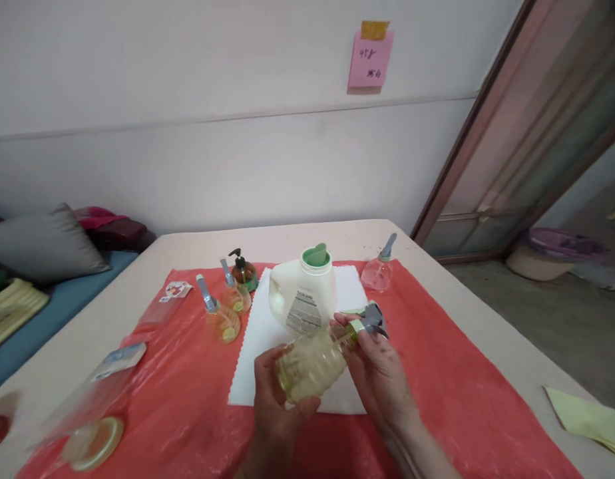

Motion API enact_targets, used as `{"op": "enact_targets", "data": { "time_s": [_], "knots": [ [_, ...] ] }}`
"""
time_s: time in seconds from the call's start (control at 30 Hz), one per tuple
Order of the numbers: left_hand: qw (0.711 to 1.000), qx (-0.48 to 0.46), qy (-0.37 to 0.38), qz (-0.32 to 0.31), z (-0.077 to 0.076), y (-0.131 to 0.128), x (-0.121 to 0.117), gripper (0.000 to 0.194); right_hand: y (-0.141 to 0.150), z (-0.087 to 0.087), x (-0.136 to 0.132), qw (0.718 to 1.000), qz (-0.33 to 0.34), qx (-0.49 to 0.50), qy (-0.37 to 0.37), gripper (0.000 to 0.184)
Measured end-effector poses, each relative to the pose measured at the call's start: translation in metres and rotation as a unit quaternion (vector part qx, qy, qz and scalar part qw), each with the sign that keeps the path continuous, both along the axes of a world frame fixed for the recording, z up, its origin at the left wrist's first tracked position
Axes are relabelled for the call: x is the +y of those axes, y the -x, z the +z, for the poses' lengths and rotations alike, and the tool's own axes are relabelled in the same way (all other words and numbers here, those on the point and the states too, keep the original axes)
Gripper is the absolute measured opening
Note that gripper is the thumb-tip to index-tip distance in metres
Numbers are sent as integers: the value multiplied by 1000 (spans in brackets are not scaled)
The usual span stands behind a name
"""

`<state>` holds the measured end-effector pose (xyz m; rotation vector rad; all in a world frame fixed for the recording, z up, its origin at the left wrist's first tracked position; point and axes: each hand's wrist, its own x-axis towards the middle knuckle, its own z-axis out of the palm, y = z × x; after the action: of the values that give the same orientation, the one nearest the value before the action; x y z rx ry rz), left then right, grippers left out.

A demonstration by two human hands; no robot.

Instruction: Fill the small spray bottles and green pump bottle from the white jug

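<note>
My left hand (280,392) wraps round the body of a clear yellowish spray bottle (311,364), which lies tilted with its neck toward the right. At that neck, the fingers of my right hand (380,372) close on the pale green collar of the grey spray head (372,319). Whether the head is screwed on tight, I cannot tell. Just behind the bottle stands a large white jug (282,293) with a handle and a dark label. A green cap (316,255) sits in its mouth. Under the jug lies a white sheet (257,346).
Red plastic (437,399) covers much of the table. Two clear bottles with grey tops (222,326) and a brown pump bottle (245,273) stand left. A pinkish bottle (378,274) stands right. Clear packaging (98,379), a round lid (105,444) and yellow paper (590,419) lie around.
</note>
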<state>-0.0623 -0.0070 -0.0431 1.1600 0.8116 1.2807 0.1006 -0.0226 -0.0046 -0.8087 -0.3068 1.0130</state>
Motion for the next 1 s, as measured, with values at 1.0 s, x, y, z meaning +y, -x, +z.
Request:
{"op": "enact_targets", "data": {
  "time_s": [1.0],
  "knots": [
    [937,193,-290,-8,-32,-5,0,47,2,-8,4,999,-20,24,8,38]
  ]
}}
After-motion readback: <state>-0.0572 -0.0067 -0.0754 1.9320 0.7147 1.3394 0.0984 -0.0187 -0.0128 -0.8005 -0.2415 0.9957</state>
